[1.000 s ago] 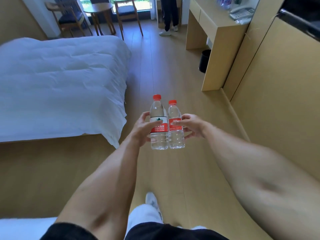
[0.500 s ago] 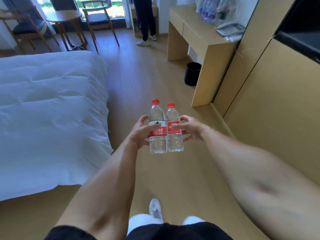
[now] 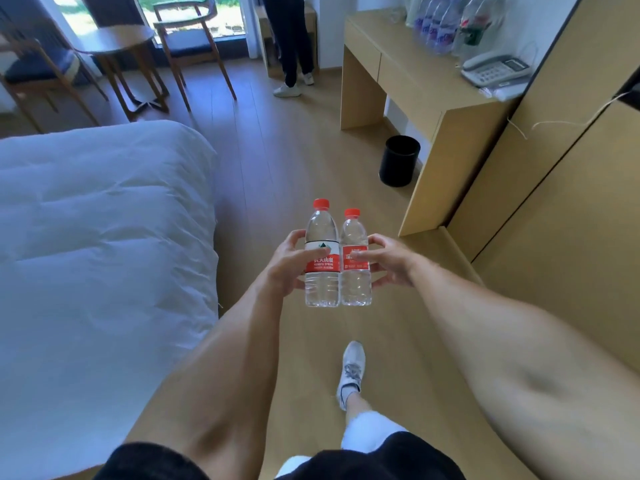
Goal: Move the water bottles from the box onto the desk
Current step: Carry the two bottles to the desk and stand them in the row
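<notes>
The left hand [image 3: 289, 263] curled round the taller bottle [image 3: 321, 258], and the right hand [image 3: 388, 259] gripped the shorter bottle [image 3: 355, 259]. Both bottles stood upright, touching side by side, carried above the wooden floor [image 3: 294, 161]. The desk [image 3: 426, 84] lay ahead to the right, beside a black bin [image 3: 399, 161], with more bottles [image 3: 446, 26] on it.

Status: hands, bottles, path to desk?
Left hand grips taller bottle; right hand grips shorter bottle. Both upright, side by side. Desk ahead right, floor between bare.
</notes>
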`<action>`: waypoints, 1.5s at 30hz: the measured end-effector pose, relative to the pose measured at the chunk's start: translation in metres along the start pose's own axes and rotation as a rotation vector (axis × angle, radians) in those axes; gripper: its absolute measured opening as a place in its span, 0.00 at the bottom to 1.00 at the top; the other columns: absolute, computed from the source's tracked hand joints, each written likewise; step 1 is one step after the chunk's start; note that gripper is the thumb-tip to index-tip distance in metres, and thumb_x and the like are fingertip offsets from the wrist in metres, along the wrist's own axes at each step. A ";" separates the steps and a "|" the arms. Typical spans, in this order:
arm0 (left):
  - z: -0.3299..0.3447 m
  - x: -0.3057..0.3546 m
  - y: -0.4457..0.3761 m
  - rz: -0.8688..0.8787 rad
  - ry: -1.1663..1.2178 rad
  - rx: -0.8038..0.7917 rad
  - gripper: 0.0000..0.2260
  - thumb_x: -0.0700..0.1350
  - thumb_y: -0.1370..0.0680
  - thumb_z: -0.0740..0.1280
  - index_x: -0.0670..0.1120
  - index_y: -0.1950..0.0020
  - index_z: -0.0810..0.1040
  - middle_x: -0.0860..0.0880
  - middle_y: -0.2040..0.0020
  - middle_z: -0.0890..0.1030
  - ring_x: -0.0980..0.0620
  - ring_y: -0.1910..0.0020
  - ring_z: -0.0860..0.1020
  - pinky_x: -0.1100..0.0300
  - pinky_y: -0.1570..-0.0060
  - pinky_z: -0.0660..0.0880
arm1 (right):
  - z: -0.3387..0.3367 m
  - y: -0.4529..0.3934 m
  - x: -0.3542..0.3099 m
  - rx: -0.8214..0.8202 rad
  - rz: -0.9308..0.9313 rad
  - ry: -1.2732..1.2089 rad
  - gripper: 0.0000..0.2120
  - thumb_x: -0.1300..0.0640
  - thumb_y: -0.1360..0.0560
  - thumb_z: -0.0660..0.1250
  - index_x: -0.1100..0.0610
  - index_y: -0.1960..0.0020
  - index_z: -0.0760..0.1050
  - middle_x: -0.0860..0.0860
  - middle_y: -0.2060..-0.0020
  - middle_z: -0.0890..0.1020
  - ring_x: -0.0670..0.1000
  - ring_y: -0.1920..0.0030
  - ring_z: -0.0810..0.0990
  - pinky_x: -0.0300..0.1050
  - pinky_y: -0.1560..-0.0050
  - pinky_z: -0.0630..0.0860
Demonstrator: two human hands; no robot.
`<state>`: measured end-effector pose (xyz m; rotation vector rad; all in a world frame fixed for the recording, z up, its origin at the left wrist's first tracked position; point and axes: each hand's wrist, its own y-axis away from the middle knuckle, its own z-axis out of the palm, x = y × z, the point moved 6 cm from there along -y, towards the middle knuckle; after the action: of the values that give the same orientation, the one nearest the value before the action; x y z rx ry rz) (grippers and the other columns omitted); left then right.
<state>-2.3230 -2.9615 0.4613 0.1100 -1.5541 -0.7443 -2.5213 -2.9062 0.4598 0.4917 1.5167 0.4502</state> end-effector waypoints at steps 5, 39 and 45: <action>-0.011 0.049 -0.086 -0.003 -0.025 0.020 0.26 0.41 0.26 0.77 0.55 0.33 0.71 0.40 0.49 0.85 0.40 0.51 0.86 0.38 0.56 0.82 | -0.026 -0.087 -0.046 -0.019 -0.009 -0.034 0.24 0.57 0.28 0.76 0.55 0.35 0.71 0.58 0.47 0.84 0.60 0.45 0.84 0.66 0.48 0.81; -0.030 0.409 -0.636 0.040 -0.151 -0.294 0.25 0.41 0.25 0.76 0.55 0.32 0.73 0.39 0.44 0.83 0.42 0.52 0.84 0.39 0.55 0.82 | -0.223 -0.536 -0.382 0.268 -0.053 -0.181 0.24 0.55 0.29 0.78 0.53 0.36 0.74 0.59 0.47 0.84 0.59 0.48 0.85 0.63 0.53 0.83; 0.011 0.472 -0.708 0.113 -0.228 -0.448 0.27 0.41 0.26 0.77 0.54 0.31 0.72 0.40 0.41 0.82 0.40 0.46 0.83 0.35 0.49 0.80 | -0.279 -0.572 -0.420 0.405 -0.087 -0.278 0.23 0.57 0.28 0.77 0.53 0.37 0.74 0.59 0.44 0.83 0.60 0.44 0.83 0.68 0.45 0.79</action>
<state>-2.6593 -3.7425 0.5051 -0.4027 -1.5539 -1.0231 -2.8181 -3.6078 0.4844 0.7672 1.3523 -0.0010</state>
